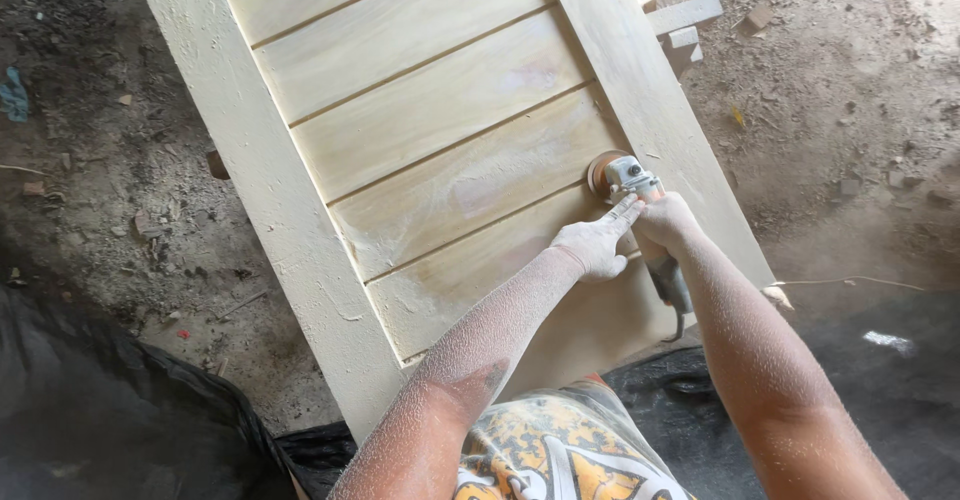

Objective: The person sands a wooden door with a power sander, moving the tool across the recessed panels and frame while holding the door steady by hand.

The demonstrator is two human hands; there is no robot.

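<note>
I see the right hand (pixel 665 222) wrapped tight round the grey angle grinder (pixel 645 222). Left hand (pixel 595 245) rests flat beside it, fingers (pixel 625 210) together, tips on the grinder head. Sanding disc (pixel 603 172) touches the pale wooden door panel (pixel 440 160), near its right stile. Both forearms dust-coated. Wood offcuts (pixel 685 25) lie on the dirt floor (pixel 850 110).

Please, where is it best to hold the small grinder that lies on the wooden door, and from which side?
Grip the grinder around its slim grey body, coming from the near end, where the handle points toward the person. The right hand wraps it there. The left hand steadies the metal head from the left. Stay clear of the round disc at the far end, flat on the door.
</note>
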